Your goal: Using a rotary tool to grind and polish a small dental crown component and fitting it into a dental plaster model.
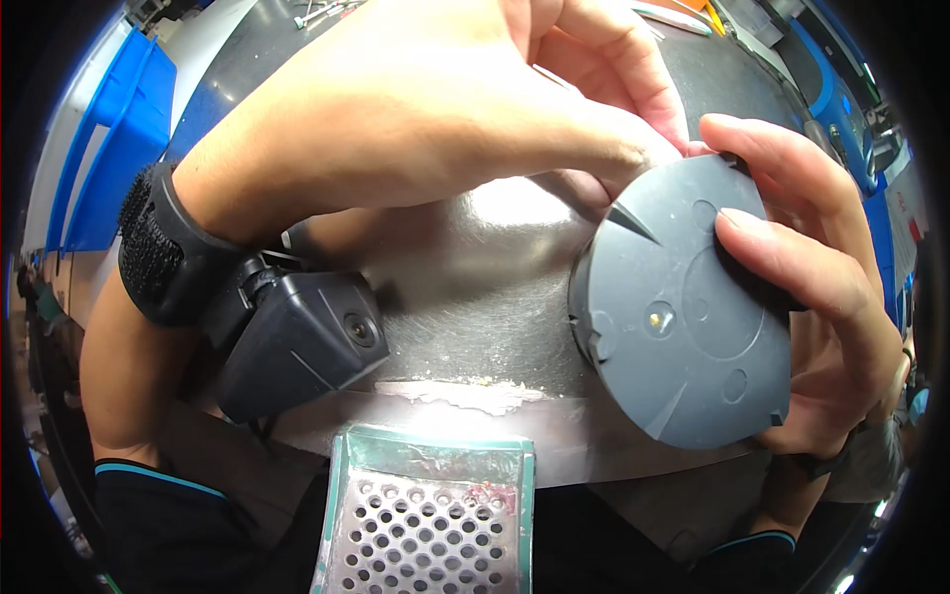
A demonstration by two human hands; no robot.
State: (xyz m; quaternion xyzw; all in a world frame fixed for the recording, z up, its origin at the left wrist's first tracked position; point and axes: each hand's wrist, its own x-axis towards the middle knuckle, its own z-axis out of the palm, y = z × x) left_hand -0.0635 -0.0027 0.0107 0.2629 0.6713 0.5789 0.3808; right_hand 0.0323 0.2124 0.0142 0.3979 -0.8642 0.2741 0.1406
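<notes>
A round grey plastic cover with notches along its rim and shallow circles on its face is held tilted over the worktable. My right hand grips it from the right, with a finger lying across its face. At the cover's upper edge, the thumb and fingers of my left hand are pinched together. Whatever lies between those left fingertips is hidden. The underside of the cover faces away and cannot be seen.
A black camera is strapped to my left wrist. A green-rimmed tray with a perforated metal bottom sits at the near edge of the scratched metal worktable. Blue bins stand at the left. Screws lie at the far side.
</notes>
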